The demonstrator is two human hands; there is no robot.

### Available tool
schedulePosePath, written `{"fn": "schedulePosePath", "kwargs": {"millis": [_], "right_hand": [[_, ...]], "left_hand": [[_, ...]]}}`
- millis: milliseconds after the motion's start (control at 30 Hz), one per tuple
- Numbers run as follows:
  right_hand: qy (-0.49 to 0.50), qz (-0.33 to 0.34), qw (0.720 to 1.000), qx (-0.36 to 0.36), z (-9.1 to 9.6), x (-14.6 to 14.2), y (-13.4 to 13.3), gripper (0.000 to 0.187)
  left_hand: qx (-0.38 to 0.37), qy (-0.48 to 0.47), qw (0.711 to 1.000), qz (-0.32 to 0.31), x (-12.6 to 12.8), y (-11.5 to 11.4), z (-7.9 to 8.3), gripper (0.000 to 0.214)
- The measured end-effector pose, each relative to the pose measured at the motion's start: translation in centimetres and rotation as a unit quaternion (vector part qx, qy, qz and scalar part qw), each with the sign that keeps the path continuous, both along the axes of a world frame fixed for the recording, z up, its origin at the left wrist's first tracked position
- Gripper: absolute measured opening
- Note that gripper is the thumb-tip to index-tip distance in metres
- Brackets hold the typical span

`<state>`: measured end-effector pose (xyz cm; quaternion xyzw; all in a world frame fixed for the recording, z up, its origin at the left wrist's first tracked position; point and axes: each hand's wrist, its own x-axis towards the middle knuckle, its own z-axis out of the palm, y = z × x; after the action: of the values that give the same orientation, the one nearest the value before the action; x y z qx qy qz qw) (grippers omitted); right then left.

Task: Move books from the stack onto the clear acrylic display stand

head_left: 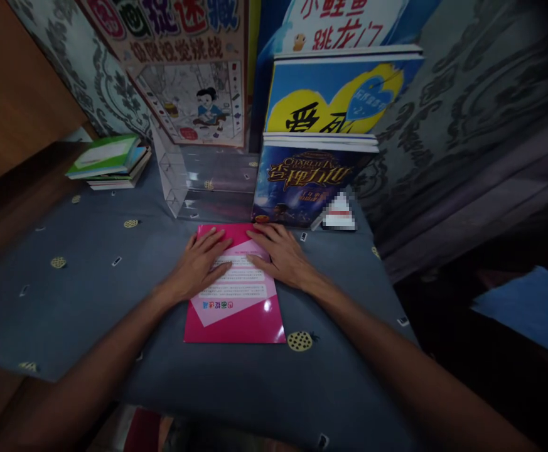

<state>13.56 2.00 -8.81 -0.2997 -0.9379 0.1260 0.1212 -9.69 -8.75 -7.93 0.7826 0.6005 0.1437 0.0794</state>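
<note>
A pink book (236, 323) lies closed and upside down to me on the grey patterned tablecloth (127, 263). My left hand (201, 263) rests flat on its left upper part, fingers spread and pointing away from me. On the right upper part lies my right hand (280, 254), also flat with its fingers apart. Neither hand grips anything. Between them shows a pale panel with lines of print. Just beyond the book stands a clear plastic display rack (217, 204), its lower left tier holding no book.
Upright in the rack are a picture-puzzle book (198, 94), a dark blue book (302, 182), a yellow-and-blue book (321, 94) and a blue book (334, 25). Several books lie in a stack (111, 160) at the back left. A blurred-out white object (339, 213) sits right of the rack.
</note>
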Motion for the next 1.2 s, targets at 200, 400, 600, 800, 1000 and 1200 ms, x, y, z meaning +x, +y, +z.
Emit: {"fn": "schedulePosePath", "kwargs": {"millis": [200,400,600,800,1000,1200], "right_hand": [[0.006,-0.007,1.000,0.016,-0.2,-0.1,-0.2,0.061],[-0.003,-0.008,0.999,0.041,-0.1,-0.2,-0.6,0.059],[-0.017,-0.003,0.998,0.058,-0.1,-0.3,-1.6,0.053],[0.003,0.032,0.998,0.051,-0.1,1.2,-5.1,0.047],[-0.018,0.105,0.994,-0.005,1.0,5.1,-10.9,0.080],[-0.030,0.134,0.990,-0.035,1.5,7.5,-13.9,0.092]], "left_hand": [[-0.014,-0.009,1.000,0.000,-0.2,0.0,0.1,0.057],[-0.014,-0.003,1.000,0.000,-0.4,0.0,-0.1,0.057],[0.006,0.035,0.999,-0.004,0.1,-0.3,-0.2,0.056],[0.032,0.056,0.998,-0.011,0.3,-1.1,-1.1,0.055],[0.039,0.058,0.997,-0.029,0.6,-2.3,-1.4,0.058],[0.049,0.041,0.997,-0.043,1.0,-3.1,-1.4,0.056]]}}
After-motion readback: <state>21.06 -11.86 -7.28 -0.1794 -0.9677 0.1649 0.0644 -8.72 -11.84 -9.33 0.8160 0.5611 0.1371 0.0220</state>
